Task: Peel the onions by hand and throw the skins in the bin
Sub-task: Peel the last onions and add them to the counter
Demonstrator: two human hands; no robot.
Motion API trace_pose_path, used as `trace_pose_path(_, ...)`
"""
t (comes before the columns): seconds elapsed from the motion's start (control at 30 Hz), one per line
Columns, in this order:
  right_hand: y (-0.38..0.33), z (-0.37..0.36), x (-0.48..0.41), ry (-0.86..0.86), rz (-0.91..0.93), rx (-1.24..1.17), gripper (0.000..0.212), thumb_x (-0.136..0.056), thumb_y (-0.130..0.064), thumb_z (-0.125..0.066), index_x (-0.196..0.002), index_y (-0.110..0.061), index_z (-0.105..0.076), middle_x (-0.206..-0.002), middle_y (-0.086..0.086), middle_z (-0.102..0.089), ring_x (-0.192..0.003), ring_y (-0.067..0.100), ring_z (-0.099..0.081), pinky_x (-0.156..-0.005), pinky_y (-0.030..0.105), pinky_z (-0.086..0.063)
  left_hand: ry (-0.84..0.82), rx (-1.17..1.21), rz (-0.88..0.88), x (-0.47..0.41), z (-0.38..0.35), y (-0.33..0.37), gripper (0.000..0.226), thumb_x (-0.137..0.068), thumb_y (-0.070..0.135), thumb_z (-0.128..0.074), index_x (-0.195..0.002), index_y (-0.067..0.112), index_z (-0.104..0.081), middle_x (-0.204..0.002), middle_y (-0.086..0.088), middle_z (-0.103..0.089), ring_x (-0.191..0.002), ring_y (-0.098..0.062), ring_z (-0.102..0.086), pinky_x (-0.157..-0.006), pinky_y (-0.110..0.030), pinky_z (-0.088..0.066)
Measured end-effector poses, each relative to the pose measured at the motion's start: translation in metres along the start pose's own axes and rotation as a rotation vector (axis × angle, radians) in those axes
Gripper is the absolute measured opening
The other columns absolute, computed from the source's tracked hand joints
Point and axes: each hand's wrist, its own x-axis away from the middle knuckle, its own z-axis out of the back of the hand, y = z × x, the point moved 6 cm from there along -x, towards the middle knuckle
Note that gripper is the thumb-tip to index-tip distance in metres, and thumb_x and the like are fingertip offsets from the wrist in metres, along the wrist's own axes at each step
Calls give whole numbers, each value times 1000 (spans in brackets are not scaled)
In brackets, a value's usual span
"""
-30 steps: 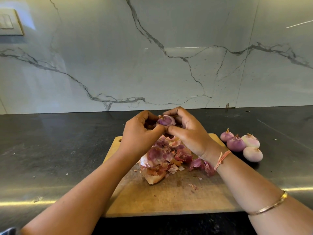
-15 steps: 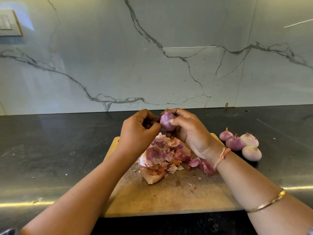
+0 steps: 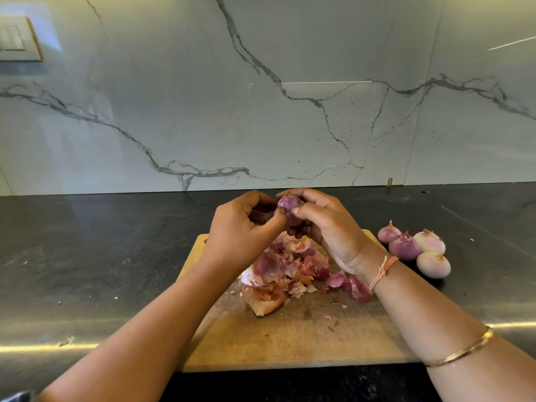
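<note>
**Onion held up between both hands, over the board**

The onion (image 3: pixel 290 206) is in the air above the far edge of the board (image 3: pixel 290 340), caught between both hands. The right hand (image 3: pixel 329 227) wraps it from the right, thumb across the front and fingers curled behind and beneath. The left hand (image 3: pixel 240 227) has a narrow grip: fingers curled in, thumb tip pressed to the onion's left side. I cannot tell whether a bit of skin is pinched there.

Under the hands a heap of skins (image 3: pixel 285 269) lies on the board, purple and tan, with a few scraps loose nearer the front. Just right of the board, on the dark counter (image 3: pixel 87 256), four peeled onions (image 3: pixel 406 248) sit bunched together, touching. A marble wall (image 3: pixel 203 97) stands behind.
</note>
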Motion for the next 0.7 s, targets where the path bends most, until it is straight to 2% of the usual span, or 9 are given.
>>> trace_pose_path(0.13, -5, -4, 3, -22, 40, 54, 27, -78, -22, -53, -99, -14, -67, -97, 21, -67, -87, 21, -62, -80, 34, -49, 16, -31, 10, 0, -1, -1, 11, -82, 29, -65, -83, 19, -69, -69, 3, -70, -66, -16, -65, -58, -29, -52)
trace_pose_path(0.23, -7, -7, 4, -51, 61, 62, 27, -79, -20, -54, -101, -11, -65, -94, 10, -67, -86, 12, -64, -76, 20, -50, 34, -63, 8, 0, -1, -3, 9, -81, 26, -65, -81, 17, -69, -68, -1, -69, -65, -19, -63, -56, -29, -49)
trace_pose_path(0.37, -7, -9, 6, -91, 56, 55, 19, -93, 2, -50, -108, -1, -61, -96, 6, -64, -83, 4, -63, -72, 13, -48, 60, -118, -7, -3, 1, -5, 11, -80, 22, -65, -76, 13, -68, -65, -5, -67, -56, -17, -57, -52, -28, -46)
trace_pose_path(0.47, -6, -9, 5, -93, 34, 52, 20, -93, 2, -50, -107, -5, -62, -96, 6, -65, -84, 6, -64, -75, 17, -49, 67, -122, -2, -4, 2, -6, 8, -80, 18, -66, -74, 13, -68, -62, -2, -65, -52, -7, -50, -48, -19, -39)
trace_pose_path(0.57, -4, -5, 2, -63, 13, 24, 23, -81, -15, -55, -100, -15, -67, -95, 3, -69, -92, 18, -64, -85, 30, -51, 88, -56, 23, -4, 3, -7, 8, -81, 16, -66, -74, 12, -69, -64, -2, -67, -52, -6, -51, -48, -18, -40)
trace_pose_path(0.7, -4, -6, 2, -62, -21, -137, 27, -74, -17, -51, -95, -14, -68, -89, 2, -71, -81, 17, -60, -60, 22, -47, 105, 43, 69, -4, 4, -6, 15, -83, 11, -63, -69, 12, -67, -60, 4, -66, -48, 2, -55, -49, -12, -42)
